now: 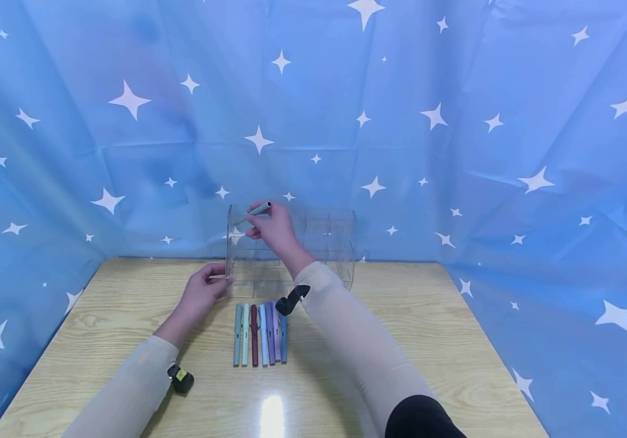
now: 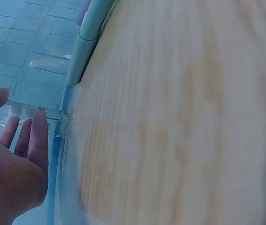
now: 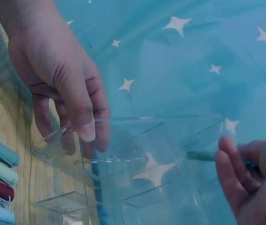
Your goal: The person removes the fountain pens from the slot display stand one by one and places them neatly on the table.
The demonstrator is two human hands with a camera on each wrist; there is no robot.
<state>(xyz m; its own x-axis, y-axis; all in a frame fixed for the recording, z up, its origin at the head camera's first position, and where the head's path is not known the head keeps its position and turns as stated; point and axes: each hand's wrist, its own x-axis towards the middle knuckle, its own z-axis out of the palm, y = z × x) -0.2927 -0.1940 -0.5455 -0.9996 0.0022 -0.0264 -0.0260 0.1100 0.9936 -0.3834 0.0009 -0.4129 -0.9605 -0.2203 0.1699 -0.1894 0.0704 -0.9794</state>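
A clear, compartmented pen organizer (image 1: 313, 248) stands upright near the table's back edge. At its left side my left hand (image 1: 206, 286) pinches the side wall, thumb on one side and fingers on the other, as the right wrist view shows. My right hand (image 1: 279, 231) holds a green pen (image 1: 261, 208) between thumb and fingers at the organizer's upper left. That pen is tilted, its far end (image 3: 201, 155) pointing into the upper left part; whether it touches a wall I cannot tell. In front of the organizer several pens lie side by side, among them a dark red pen (image 1: 255, 334).
The pens in the row include a teal pen (image 1: 237, 334) at the left end and a blue pen (image 1: 284, 340) at the right. Behind the wooden table (image 1: 401, 340) hangs a blue star-patterned cloth (image 1: 313, 109), close to the organizer's back.
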